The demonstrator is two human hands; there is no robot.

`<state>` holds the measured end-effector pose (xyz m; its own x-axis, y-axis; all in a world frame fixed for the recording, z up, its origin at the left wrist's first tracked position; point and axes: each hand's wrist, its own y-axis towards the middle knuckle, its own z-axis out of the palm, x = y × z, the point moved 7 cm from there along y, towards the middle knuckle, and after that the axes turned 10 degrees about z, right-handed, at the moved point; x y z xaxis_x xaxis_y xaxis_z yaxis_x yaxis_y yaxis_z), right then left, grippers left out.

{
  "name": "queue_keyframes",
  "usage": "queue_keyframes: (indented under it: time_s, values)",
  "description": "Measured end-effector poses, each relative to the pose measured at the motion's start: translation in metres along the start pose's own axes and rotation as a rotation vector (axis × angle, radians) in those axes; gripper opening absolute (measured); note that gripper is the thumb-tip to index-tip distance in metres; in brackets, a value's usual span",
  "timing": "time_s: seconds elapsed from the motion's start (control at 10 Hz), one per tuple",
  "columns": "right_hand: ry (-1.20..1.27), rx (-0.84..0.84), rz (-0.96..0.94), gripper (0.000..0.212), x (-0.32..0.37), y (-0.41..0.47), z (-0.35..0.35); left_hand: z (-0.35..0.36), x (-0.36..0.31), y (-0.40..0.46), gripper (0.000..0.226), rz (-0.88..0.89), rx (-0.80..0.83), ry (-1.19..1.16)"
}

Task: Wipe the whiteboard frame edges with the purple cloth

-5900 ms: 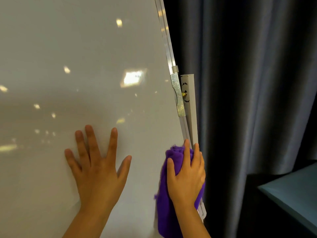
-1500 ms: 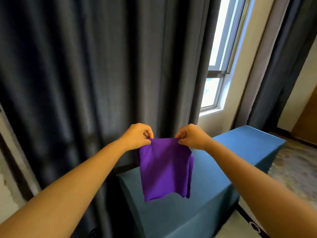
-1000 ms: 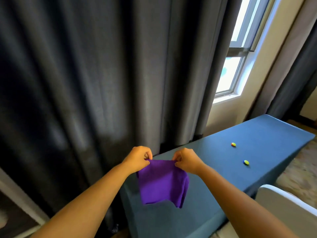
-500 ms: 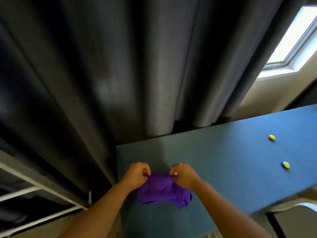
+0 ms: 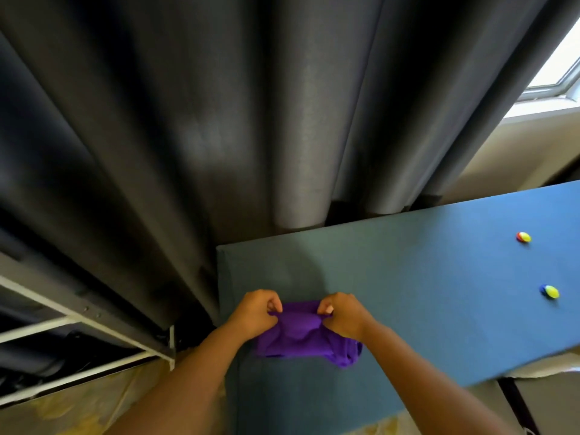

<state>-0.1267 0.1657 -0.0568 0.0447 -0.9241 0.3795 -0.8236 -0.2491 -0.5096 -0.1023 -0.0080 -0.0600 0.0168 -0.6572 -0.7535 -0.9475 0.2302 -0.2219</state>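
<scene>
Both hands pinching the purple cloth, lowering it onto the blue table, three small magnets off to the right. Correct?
Not quite: the head view shows two small magnets, not three, one red-yellow and one blue-yellow. The rest holds: the left hand and right hand both pinch the purple cloth, which sits bunched on the blue table.

What we cannot make out

Our left hand (image 5: 255, 312) and right hand (image 5: 343, 313) cover the cloth (image 5: 306, 337) corners; beyond our right hand, the window (image 5: 561, 73) is cropped.

Dark curtain (image 5: 251, 120) behind blue table (image 5: 423, 293) with two magnets (image 5: 523, 237).
</scene>
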Motion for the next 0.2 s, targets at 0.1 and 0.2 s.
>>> queue_keyframes:
  time_s: [0.1,0.2]
  values:
    - [-0.01,-0.003,0.012,0.025,0.005,-0.004,-0.014,-0.009,-0.007,0.003,0.019,0.003,0.041,0.011]
    - [-0.002,-0.009,0.004,0.026,0.013,-0.012,-0.029,-0.021,-0.023,0.003,0.021,-0.006,0.074,0.034]
